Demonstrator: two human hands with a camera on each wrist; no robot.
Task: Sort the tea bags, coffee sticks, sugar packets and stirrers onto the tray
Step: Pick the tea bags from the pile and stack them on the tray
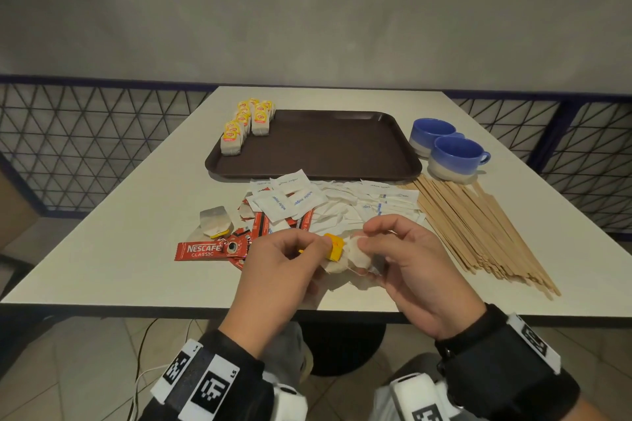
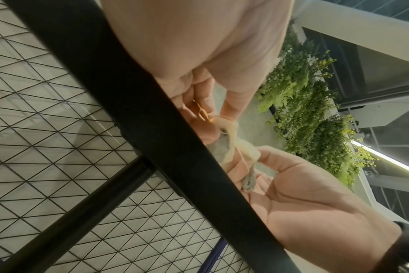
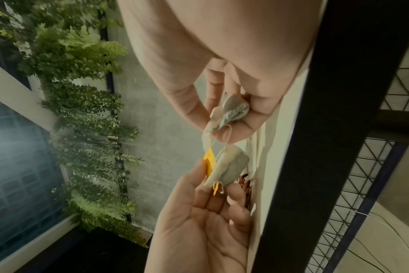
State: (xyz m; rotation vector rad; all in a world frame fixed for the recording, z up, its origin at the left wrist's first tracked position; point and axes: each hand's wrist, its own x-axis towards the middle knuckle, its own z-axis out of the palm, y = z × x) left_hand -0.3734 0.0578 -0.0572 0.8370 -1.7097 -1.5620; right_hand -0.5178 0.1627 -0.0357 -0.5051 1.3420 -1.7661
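- Both hands up over the near edge of the tabletop [image 1: 143,243], nearer the viewer than the tray [image 1: 318,147]
- Left hand [image 1: 284,270]: fingers curled, thumb and forefinger pinching the yellow tag [image 1: 334,245] of a tea bag
- Right hand [image 1: 407,263]: fingers curled round a crumpled tea bag [image 1: 357,255]; right wrist view shows a second bag [image 3: 231,170] hanging just below it, strings apparently tangled
- Tray: dark brown, bare except its far left corner, where sorted tea bags [image 1: 244,125] stand in two rows
- Between tray and hands: mixed heap of white sugar packets [image 1: 290,198] lying over red coffee sticks [image 1: 208,249]
- One loose tea bag [image 1: 215,220] at the left of that heap
- Wooden stirrers [image 1: 478,229] fanned out, near and right of the tray
- Two blue cups [image 1: 444,147] just right of the tray
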